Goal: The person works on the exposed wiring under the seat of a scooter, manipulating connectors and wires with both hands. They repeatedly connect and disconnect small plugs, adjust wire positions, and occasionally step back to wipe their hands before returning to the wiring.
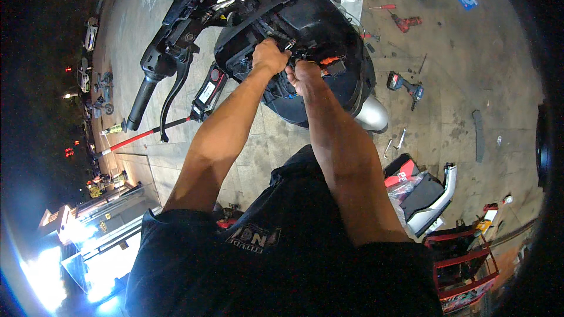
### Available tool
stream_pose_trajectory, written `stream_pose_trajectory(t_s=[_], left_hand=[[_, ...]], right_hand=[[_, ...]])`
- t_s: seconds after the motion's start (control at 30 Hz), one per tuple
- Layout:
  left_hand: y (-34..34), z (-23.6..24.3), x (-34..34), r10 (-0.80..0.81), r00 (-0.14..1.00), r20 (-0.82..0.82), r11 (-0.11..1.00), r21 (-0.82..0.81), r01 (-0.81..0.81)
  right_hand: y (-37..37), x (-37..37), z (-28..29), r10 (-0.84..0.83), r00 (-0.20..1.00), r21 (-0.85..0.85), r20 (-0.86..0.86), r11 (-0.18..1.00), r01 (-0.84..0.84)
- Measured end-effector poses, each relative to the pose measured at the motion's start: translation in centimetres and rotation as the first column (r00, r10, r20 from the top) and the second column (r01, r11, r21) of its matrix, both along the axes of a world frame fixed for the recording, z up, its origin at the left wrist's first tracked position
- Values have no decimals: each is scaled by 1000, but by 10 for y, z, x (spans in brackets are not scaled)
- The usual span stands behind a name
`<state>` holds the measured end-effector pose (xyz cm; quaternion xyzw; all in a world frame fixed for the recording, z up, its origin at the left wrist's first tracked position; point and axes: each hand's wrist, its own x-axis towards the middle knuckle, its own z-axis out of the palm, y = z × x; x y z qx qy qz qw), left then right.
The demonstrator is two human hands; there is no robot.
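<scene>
Hands buried in a scooter's opened front housing.

Wiring (296,47) inside the black scooter housing (305,17) is gripped by the left hand (269,56), fingers closed around it; the right hand (304,75) is pinched narrowly just beside an orange connector (329,60), which lies to its right. A cordless drill (404,85) is left on the floor (470,82), well apart.

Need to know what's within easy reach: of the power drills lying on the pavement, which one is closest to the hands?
The dark drill with the teal body, just right of the scooter's front panel. The red drill lies farther up, among the screwdrivers, well beyond the right hand.
</scene>
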<state>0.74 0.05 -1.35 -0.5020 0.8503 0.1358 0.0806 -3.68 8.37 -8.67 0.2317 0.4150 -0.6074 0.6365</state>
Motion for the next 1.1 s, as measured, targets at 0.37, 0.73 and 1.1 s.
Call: stream_pose_trajectory(t_s=[0.37,0.73,1.1], left_hand=[[13,9,-5,22,998,59,996,-92,-17],[4,3,1,28,999,39,998,-66,-26],[5,6,4,193,973,-130,980,76,-184]], right_hand=[[3,-2,20,-70,997,91,25,994,68],[4,-1,22,-104,991,86,82,992,96],[7,-1,17,-53,996,15,72,999,52]])
